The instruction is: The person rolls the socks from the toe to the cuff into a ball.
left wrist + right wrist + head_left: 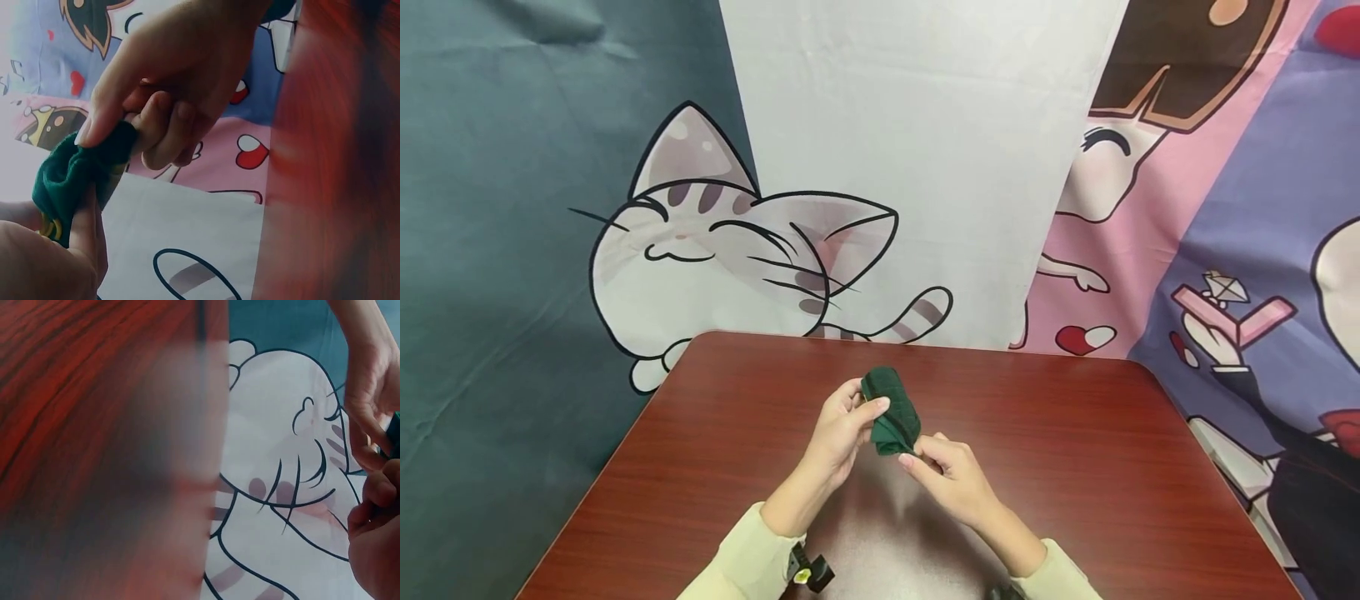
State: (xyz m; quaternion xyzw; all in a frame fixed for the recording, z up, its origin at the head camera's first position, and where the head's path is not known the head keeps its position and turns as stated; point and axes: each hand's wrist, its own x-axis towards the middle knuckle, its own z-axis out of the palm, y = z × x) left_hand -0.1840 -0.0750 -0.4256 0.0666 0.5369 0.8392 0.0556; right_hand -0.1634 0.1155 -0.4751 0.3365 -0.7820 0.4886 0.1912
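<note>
A folded, dark green soft cloth [891,408], sock-like in look, is held up above the table between both hands. My left hand [838,429] grips its left side, thumb across the front. At the lower right corner, my right hand [951,475] pinches the edge between thumb and forefinger. In the left wrist view the green cloth [65,172] looks bunched, with a small yellow mark near the left hand [50,262]; the right hand [175,81] comes from above. Only a sliver of the cloth [394,434] shows in the right wrist view, mostly behind the right hand [381,531].
A reddish-brown wooden table [700,467] lies under the hands. Behind it hangs a printed cloth backdrop [925,150] with a cartoon cat and other figures. A small black device [811,571] is strapped at the left wrist, by a pale sleeve [741,558].
</note>
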